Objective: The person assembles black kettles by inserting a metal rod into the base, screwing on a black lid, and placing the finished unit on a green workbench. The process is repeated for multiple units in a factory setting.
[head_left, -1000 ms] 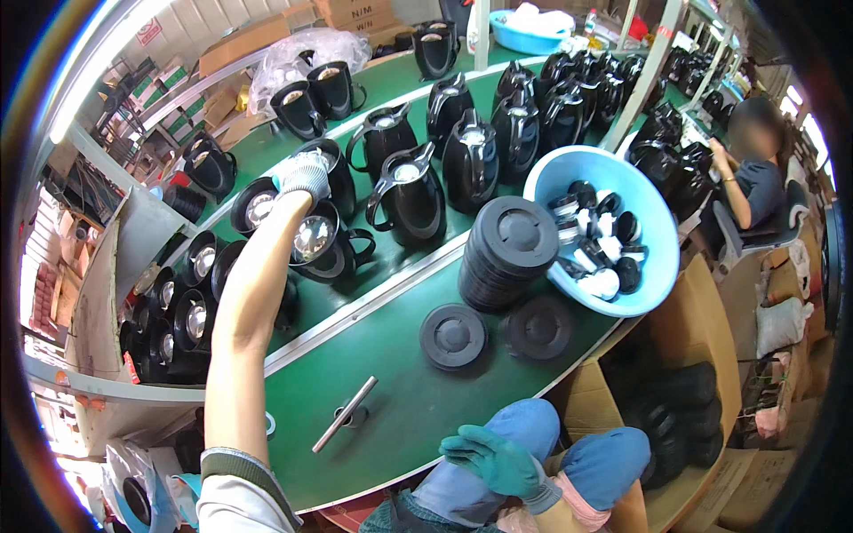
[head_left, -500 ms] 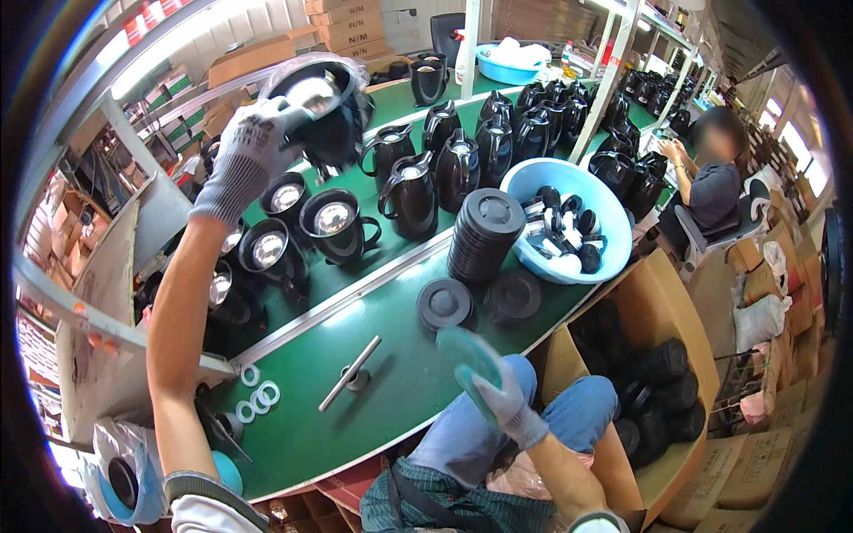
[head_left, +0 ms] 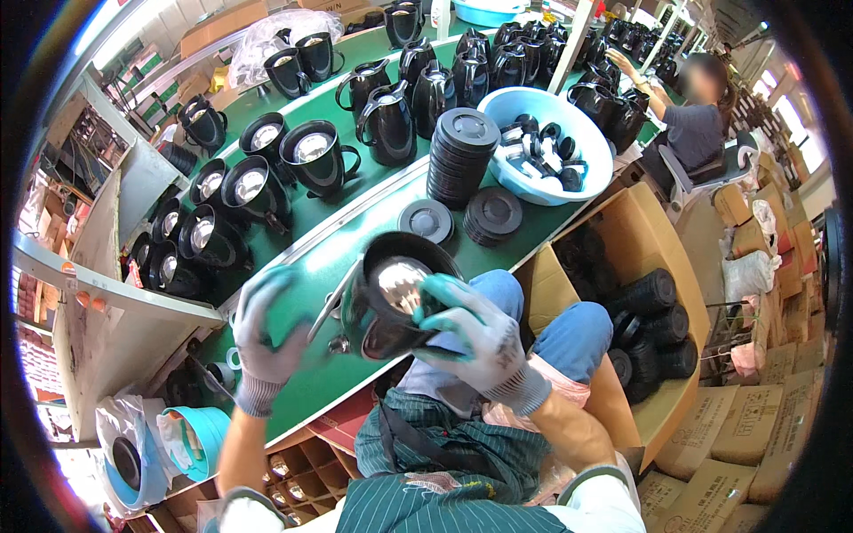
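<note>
- Black jug body (head_left: 391, 298), centre of the frame: held over the near edge of the green surface (head_left: 355, 240) above the person's lap, mouth tilted up so the shiny inner liner shows.
- Right hand (head_left: 475, 333), gloved: fingers closed around the jug's rim and lower right side, clamped on it.
- Left hand (head_left: 267, 333), gloved: just left of the jug, fingers curled; blur hides whether it touches or grips anything, so its state cannot be told.
- Handling, as a judgement: rigid shell, smooth and probably slippery; the mirrored liner looks breakable, so the outer wall or the handle is the safer hold.
- Room: stacked black discs (head_left: 462, 151) and a blue basin (head_left: 569, 178) of small parts crowd the upper right; open jugs (head_left: 315, 155) fill the upper left. The nearest bare strip lies directly beyond the hands.
</note>
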`<state>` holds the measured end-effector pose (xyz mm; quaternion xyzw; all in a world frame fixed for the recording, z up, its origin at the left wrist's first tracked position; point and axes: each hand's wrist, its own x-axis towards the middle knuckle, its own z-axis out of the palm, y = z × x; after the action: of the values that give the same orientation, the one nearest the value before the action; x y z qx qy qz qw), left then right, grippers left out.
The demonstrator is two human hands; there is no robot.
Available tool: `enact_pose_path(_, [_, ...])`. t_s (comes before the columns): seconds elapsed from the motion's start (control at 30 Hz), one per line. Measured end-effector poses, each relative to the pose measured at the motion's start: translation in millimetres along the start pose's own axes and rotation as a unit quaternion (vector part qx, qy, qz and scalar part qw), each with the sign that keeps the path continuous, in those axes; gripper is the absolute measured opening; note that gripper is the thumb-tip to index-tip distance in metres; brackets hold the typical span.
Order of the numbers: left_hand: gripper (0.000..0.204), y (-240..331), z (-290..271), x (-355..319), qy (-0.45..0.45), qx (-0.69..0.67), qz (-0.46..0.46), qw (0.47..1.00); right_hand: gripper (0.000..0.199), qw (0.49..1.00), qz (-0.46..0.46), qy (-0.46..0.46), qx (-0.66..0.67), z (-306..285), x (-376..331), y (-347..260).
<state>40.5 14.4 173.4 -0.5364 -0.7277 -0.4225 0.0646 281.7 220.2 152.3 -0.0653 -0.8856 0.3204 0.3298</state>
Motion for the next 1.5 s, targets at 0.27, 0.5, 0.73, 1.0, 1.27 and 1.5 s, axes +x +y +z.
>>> enact_pose_path(0.27, [0.057, -129, 102, -177, -0.215, -0.462, -0.322, 0.798, 0.047, 0.973, 0.134, 0.033, 0.185, 33, -14, -7])
enact_pose_path(0.5, [0.051, -159, 125, -190, -0.06, -0.746, -0.519, 0.413, 0.029, 0.944, 0.1, -0.124, 0.29, 52, 22, 21])
enact_pose_path(0.73, [0.052, -140, 110, -180, -0.178, -0.481, -0.414, 0.753, 0.119, 0.841, 0.425, -0.136, -0.306, 150, 93, 176])
enact_pose_path(1.0, [0.054, -124, 120, -172, -0.191, -0.379, -0.339, 0.84, 0.102, 0.908, 0.371, -0.095, -0.173, 147, 82, 152])
enact_pose_path(1.27, [0.055, -95, 113, -117, -0.275, -0.32, -0.189, 0.887, 0.101, 0.977, 0.003, -0.171, 0.128, 54, 24, 44])
enact_pose_path(1.5, [0.056, -52, 100, -70, -0.442, -0.246, -0.025, 0.862, 0.108, 0.981, -0.075, -0.116, 0.133, 22, -21, 38])
